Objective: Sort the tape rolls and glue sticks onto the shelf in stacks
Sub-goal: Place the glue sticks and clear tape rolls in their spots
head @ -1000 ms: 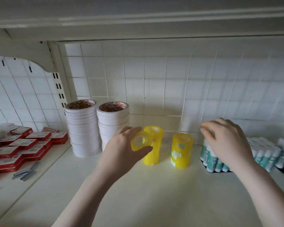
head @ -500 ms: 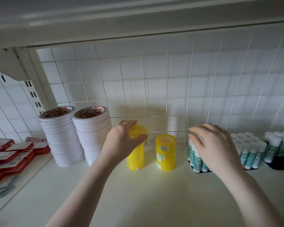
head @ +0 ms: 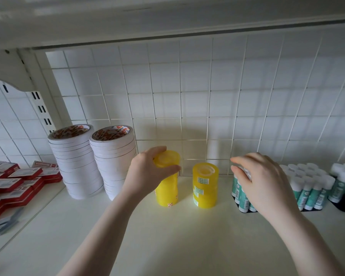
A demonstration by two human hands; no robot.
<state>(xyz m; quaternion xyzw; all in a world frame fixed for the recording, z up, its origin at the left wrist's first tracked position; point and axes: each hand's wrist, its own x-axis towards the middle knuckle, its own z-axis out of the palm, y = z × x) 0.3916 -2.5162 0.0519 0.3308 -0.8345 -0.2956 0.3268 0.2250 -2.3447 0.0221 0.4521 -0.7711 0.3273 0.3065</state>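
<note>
Left hand is gripping the top yellow tape roll on the left yellow stack at 12 o'clock on the shelf—seat it square before releasing; right hand is curling over glue sticks at 2 o'clock.

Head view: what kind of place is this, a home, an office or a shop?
Most likely a stationery shop's display shelf. Many identical white tape rolls stand in stacks, glue sticks are packed in trays, red boxes lie in rows, and a wire grid backs the shelf.
</note>
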